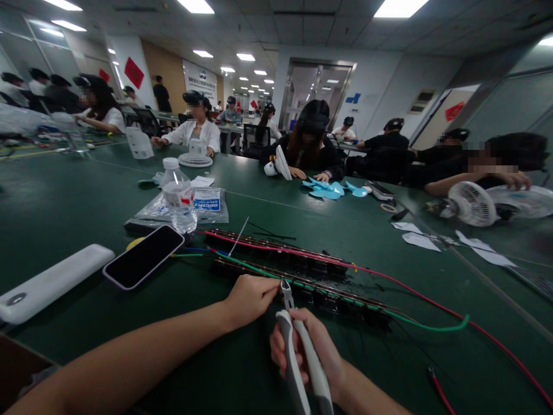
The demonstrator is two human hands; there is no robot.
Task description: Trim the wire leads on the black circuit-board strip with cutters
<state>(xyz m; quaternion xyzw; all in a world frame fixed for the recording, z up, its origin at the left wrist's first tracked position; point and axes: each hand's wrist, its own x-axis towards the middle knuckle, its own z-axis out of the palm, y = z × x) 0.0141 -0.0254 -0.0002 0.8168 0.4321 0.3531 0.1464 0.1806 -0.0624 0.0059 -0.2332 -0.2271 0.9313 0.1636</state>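
My right hand [307, 350] grips grey-handled cutting pliers [298, 351], their small jaws at the near long black strip [302, 285]. My left hand [249, 297] is closed in a pinch right beside the jaws, on the strip's near end where a green wire [415, 325] runs along it. A second black strip [276, 252] lies behind, with a red wire [401, 283] trailing right across the green table [56, 207].
A black phone [144, 256], a white power bank [52, 282], a water bottle [178, 199] and plastic bags [209, 203] lie to the left. Other people sit around the table with small fans [470, 203] and blue blades [326, 190]. White paper scraps [421, 241] lie right.
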